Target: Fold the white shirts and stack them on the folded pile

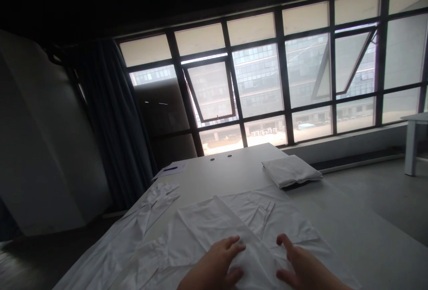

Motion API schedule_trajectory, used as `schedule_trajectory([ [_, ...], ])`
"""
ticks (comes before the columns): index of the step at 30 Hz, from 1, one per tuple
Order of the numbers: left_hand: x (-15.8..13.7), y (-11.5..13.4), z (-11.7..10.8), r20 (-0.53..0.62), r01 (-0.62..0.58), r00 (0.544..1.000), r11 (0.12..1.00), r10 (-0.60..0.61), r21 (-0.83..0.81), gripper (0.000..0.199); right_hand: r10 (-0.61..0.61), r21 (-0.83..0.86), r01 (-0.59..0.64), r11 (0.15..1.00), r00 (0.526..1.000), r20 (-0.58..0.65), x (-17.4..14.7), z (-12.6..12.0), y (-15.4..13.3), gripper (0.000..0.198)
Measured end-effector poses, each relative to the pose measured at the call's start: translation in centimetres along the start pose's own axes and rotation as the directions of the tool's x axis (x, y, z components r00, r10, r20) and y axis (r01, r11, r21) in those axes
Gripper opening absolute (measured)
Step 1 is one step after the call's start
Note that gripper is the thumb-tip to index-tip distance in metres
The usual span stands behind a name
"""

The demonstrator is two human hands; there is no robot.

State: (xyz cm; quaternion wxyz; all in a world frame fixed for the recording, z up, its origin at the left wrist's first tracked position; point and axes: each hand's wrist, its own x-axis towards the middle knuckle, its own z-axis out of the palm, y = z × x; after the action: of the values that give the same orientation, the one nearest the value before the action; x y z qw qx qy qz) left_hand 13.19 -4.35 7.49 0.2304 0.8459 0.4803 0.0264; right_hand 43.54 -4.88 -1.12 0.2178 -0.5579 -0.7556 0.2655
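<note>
A white cloth garment [214, 223] lies spread out on the white table, with folds and creases across it. Over its near part is my left hand [220, 261], fingers apart and nothing held between them. My right hand [296, 261] is to the right of it, thumb and fingers spread and curved, also holding nothing. Whether the fingertips touch the cloth I cannot tell. The garment's near edge runs out of the bottom of the view.
More crumpled white cloth [133, 227] lies along the table's left edge. Paper with a dark pen [170, 168] sits at the far left corner. A folded white cloth [291, 170] rests at the right edge of the table [230, 171]. Windows and a blue curtain [110, 125] stand behind.
</note>
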Motion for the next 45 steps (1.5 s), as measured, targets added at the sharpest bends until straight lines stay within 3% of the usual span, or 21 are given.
schedule_trajectory([
  [5, 1.5, -1.5, 2.2, 0.042, -0.035, 0.999, 0.996, 0.031, 0.087, 0.082, -0.058, 0.048, 0.056, 0.997, 0.997, 0.052, -0.6, -1.2, -1.4, 0.028],
  [11, 3.2, -4.7, 5.3, -0.023, -0.098, 0.994, 0.985, 0.103, 0.141, 0.082, 0.015, -0.086, -0.002, 0.996, 0.989, 0.147, -1.4, -2.3, -2.7, 0.026],
  [13, 3.3, -4.9, 5.6, -0.023, -0.119, 0.992, 0.985, 0.123, 0.121, 0.090, 0.021, -0.097, -0.004, 0.995, 0.984, 0.179, -1.5, -2.3, -2.8, 0.024],
  [17, 3.1, -4.5, 4.8, -0.112, -0.103, 0.987, 0.991, 0.113, 0.087, 0.085, -0.027, 0.025, 0.022, 0.999, 0.978, 0.209, -1.4, -2.5, -2.4, 0.022],
  [19, 3.0, -4.8, 4.5, -0.067, -0.129, 0.989, 0.988, 0.135, 0.087, 0.087, -0.012, 0.061, -0.002, 0.998, 0.973, 0.230, -1.1, -2.6, -2.1, 0.022],
  [22, 3.3, -5.5, 4.5, 0.106, -0.169, 0.981, 0.982, 0.160, 0.083, 0.093, 0.021, 0.115, -0.050, 0.992, 0.970, 0.243, -0.6, -2.8, -2.0, 0.022],
  [25, 3.6, -5.9, 5.0, 0.118, -0.159, 0.982, 0.985, 0.150, 0.068, 0.075, 0.035, 0.181, -0.078, 0.980, 0.972, 0.231, -0.2, -2.7, -1.9, 0.022],
  [28, 3.6, -5.7, 5.7, 0.033, -0.299, 0.953, 0.954, 0.300, -0.034, 0.029, 0.042, 0.184, -0.090, 0.979, 0.967, 0.251, -0.2, -2.5, -1.6, 0.021],
  [30, 3.7, -5.5, 6.2, 0.016, -0.387, 0.921, 0.918, 0.389, -0.086, 0.012, 0.036, 0.196, -0.089, 0.977, 0.966, 0.256, -0.1, -2.2, -1.1, 0.021],
  [32, 3.9, -5.4, 6.6, 0.037, -0.409, 0.910, 0.909, 0.413, -0.085, 0.009, 0.018, 0.255, -0.081, 0.964, 0.970, 0.241, 0.2, -1.7, -0.6, 0.024],
  [38, 3.8, -3.3, 6.7, 0.045, -0.382, 0.924, 0.924, 0.380, 0.038, 0.018, -0.012, 0.451, -0.092, 0.888, 0.975, 0.222, 1.4, 0.0, 1.0, 0.060],
  [41, 3.4, -1.6, 6.2, 0.029, -0.369, 0.929, 0.929, 0.368, 0.012, 0.018, -0.002, 0.403, -0.089, 0.911, 0.976, 0.219, 1.4, -0.1, 0.9, 0.050],
  [45, 3.2, -0.8, 5.5, 0.063, -0.366, 0.928, 0.930, 0.368, -0.042, 0.021, 0.000, 0.205, -0.029, 0.978, 0.991, 0.136, 0.4, -1.7, -0.5, 0.024],
])
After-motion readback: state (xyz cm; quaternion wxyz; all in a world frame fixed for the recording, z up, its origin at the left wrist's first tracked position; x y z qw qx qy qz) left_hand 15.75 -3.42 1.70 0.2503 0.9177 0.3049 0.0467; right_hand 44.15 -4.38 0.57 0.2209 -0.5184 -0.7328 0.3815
